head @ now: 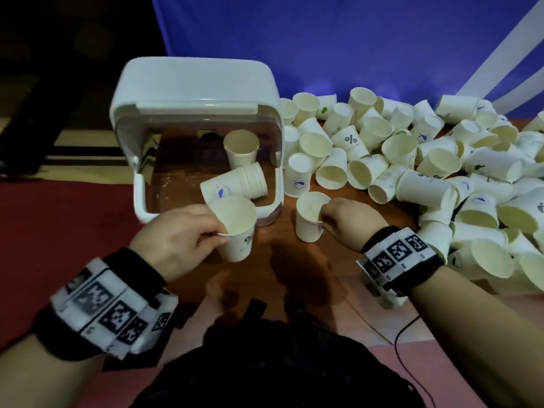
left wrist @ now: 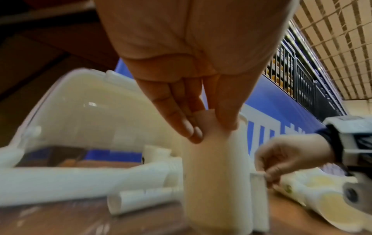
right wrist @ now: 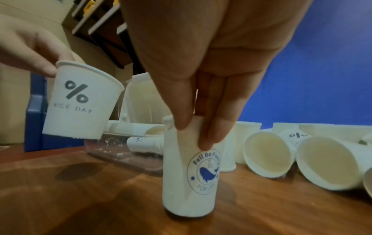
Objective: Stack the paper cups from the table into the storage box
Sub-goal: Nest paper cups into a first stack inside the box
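My left hand (head: pixel 220 232) pinches the rim of a white "% NICE DAY" paper cup (head: pixel 235 234), held slightly tilted above the table just in front of the storage box (head: pixel 141 198). In the right wrist view this cup (right wrist: pixel 80 103) hangs clear of the wood. My right hand (head: pixel 321 220) pinches the rim of a whale-logo cup (right wrist: pixel 189 174) that stands upright on the table to the right of the box. The box's lid (head: pixel 194 83) is raised. Inside are one upright cup (head: pixel 241 148) and a lying stack of cups (head: pixel 235 184).
A big heap of loose paper cups (head: pixel 426 172) covers the right half of the wooden table (head: pixel 279 260). A blue backdrop (head: pixel 353 39) rises behind it. A black cable (head: pixel 403 334) and dark fabric (head: pixel 265 363) lie near the front edge.
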`<state>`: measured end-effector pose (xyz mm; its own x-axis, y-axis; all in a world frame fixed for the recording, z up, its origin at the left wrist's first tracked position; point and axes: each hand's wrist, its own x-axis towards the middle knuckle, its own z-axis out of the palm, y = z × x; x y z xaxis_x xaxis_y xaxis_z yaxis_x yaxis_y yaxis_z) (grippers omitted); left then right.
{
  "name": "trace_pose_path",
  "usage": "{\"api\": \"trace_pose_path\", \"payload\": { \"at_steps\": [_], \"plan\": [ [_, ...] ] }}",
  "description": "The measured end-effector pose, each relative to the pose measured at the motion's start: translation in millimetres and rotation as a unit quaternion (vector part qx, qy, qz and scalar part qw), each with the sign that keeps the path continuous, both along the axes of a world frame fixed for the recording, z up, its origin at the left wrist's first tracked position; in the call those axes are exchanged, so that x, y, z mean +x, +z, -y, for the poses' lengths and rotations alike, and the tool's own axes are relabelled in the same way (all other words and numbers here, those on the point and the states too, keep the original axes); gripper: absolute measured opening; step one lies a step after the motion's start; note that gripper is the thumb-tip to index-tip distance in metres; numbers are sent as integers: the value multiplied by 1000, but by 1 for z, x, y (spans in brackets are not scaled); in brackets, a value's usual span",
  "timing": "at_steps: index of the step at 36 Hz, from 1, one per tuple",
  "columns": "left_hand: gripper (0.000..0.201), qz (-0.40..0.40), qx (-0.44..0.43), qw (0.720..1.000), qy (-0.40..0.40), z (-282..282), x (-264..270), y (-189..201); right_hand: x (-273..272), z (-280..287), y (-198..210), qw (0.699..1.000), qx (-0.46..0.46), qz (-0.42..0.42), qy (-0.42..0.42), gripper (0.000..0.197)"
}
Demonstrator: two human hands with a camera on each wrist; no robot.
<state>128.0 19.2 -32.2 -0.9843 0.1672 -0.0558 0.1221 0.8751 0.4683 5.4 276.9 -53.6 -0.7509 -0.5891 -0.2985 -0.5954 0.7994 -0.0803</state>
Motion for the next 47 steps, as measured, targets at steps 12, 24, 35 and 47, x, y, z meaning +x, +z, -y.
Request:
{"api": "trace_pose_path", "payload": {
  "at_steps": [12,24,35,47],
  "plan": [
    [30,72,-64,994,-55,-12,-5,-54,20,19,-8,996,-28,3,-82,32],
    [45,62,-67,987,130,26,-79,-19,2,27,16,997,-32,-41,-56,28],
    [75,251,-217,940,77,-15,-167,-42,-14,33,4,999,32,35,0,28],
    [86,247,-112,958,92,-8,-158,-44,-18,37,-9,997,70,14,36,24]
  ]
}}
